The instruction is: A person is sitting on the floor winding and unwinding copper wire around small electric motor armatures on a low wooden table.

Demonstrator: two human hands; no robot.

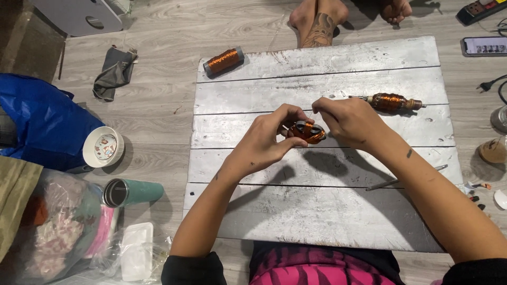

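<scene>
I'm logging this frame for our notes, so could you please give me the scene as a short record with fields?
Surface: grey plank board on a wooden floor
Left hand: grip closed on a small copper-wound part
Right hand: fingertips pinched just above the same part
On board, far left: spool of copper wire, lying on its side
On board, right: copper-wound armature
Near right forearm: thin metal rod
Left of board: green tumbler, white cup

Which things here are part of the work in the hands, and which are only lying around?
In use: small copper coil, held by left hand and right hand; copper wire spool; wound rotor; grey board.

Lying about: green cup, white bowl, grey cloth, phone, blue bag.
</scene>
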